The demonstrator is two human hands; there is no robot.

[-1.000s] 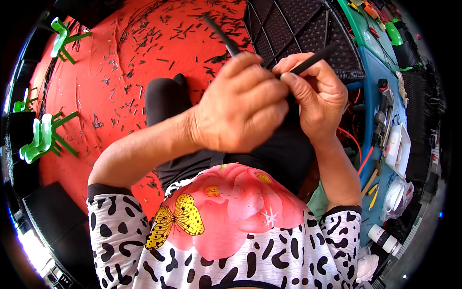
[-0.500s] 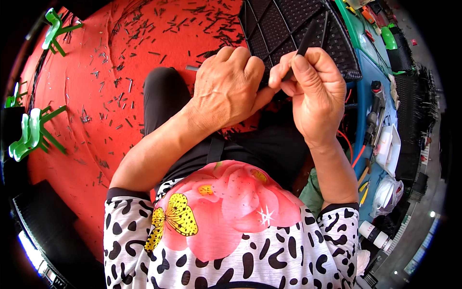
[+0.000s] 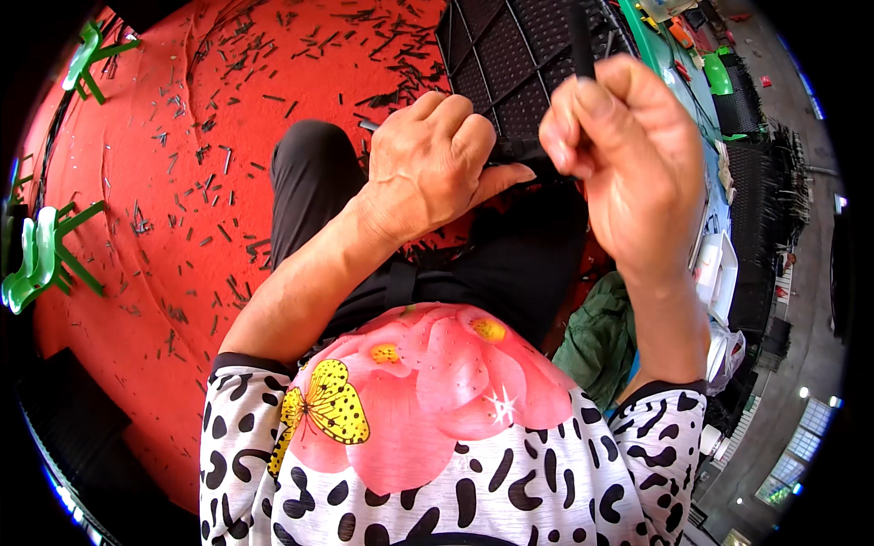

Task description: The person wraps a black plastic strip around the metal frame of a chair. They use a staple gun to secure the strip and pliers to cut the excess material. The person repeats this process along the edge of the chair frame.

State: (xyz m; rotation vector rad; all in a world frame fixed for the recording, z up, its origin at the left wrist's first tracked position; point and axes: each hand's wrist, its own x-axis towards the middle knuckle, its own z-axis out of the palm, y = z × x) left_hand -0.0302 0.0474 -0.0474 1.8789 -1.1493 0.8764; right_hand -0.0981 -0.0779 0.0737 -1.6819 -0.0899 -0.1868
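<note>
My right hand (image 3: 628,168) is raised at the right, thumb and fingers pinched on a flat black strip (image 3: 581,45) that points upward. My left hand (image 3: 435,164) is a fist with its thumb stretched toward the right, beside the lower edge of a black woven panel (image 3: 510,73). A short grey end (image 3: 367,125) pokes out on the left side of that fist; the rest of what it grips is hidden. Both hands are above my black-trousered legs, apart from each other.
Short black offcuts (image 3: 309,41) litter the red floor (image 3: 137,300). Green plastic seats (image 3: 41,255) stand at the left. To the right are a crumpled green cloth (image 3: 592,337), a white tray (image 3: 716,273) and a clear plastic bag (image 3: 726,355). More black woven material (image 3: 774,191) lies beyond.
My right hand has moved right and up, away from my left hand, carrying the black strip. The left fist stays nearly in place. The whole view has shifted slightly.
</note>
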